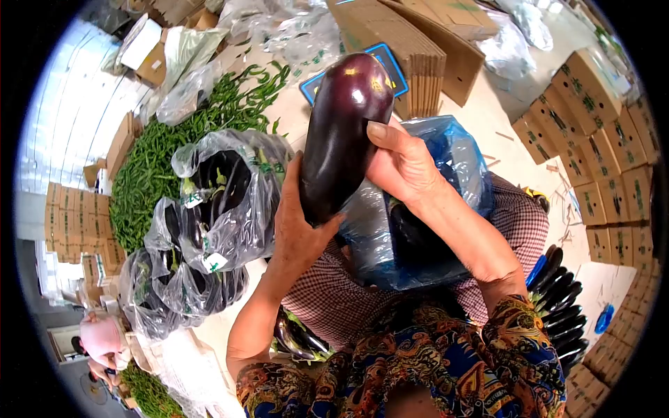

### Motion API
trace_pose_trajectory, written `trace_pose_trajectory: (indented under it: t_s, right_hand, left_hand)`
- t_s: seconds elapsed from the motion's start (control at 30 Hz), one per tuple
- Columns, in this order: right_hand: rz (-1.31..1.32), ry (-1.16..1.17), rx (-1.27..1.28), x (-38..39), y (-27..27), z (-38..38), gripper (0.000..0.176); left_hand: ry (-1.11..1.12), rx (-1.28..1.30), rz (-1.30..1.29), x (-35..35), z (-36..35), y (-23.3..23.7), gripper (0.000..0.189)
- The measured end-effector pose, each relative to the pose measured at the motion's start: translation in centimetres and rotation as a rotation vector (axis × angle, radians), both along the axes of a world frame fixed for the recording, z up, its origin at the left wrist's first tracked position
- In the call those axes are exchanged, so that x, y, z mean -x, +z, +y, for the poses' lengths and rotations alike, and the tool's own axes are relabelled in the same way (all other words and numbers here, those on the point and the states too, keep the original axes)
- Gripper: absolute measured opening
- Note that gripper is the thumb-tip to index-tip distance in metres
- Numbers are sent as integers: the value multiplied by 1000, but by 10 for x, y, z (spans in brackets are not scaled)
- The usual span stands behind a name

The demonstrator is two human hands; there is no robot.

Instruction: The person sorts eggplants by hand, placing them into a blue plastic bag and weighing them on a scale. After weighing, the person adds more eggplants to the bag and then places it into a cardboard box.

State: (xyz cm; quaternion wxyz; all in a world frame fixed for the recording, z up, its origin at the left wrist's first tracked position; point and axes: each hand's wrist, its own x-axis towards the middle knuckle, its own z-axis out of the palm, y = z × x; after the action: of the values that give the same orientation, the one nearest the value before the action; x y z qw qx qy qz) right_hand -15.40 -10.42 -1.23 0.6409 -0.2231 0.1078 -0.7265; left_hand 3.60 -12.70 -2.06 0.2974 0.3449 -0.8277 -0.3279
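A large dark purple eggplant [341, 132] is held up in front of me between both hands. My left hand [296, 216] is wrapped round its lower end. Higher up, my right hand [404, 157] grips its other side, the thumb lying on the skin. Beneath my right forearm, a blue plastic bag [456, 150] stands open in front of my lap, with dark eggplants [414, 230] inside. Clear plastic bags [230, 230] filled with eggplants are at the left. Behind the held eggplant lies a blue-edged flat object [395, 68], partly hidden.
Green peppers [150, 181] are heaped at the left. Flattened cardboard [425, 70] stands at the top, and stacked cartons [592, 146] line the right. Loose eggplants [561, 299] lie at the lower right. Another person [104, 341] is at the far lower left.
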Motion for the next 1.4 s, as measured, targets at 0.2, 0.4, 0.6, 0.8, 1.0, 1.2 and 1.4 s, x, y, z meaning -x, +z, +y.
trace_pose_trajectory:
  t_s: [0.2, 0.4, 0.6, 0.8, 1.0, 1.2, 1.4]
  right_hand:
    - [80, 15, 21, 29, -5, 33, 71]
    - [-194, 71, 41, 49, -15, 46, 85]
    - [-328, 119, -79, 61, -37, 60, 73]
    - [-340, 114, -178, 70, -67, 74, 61]
    - [223, -196, -647, 87, -63, 68, 52]
    - [1490, -330, -655, 144, -89, 97, 43]
    - [2611, -576, -440, 131, -134, 113, 62]
  left_hand:
    - [-136, -95, -41, 25, 15, 11, 105]
    - [-204, 122, -32, 46, 46, -3, 116]
    - [-272, 124, -34, 65, 83, -6, 113]
    - [-376, -468, 143, 63, 87, -16, 108]
    - [-145, -999, 292, 53, 77, -2, 82]
    - [-6, -1122, 504, 26, 77, -9, 62]
    - [-60, -1335, 295, 39, 91, -53, 55]
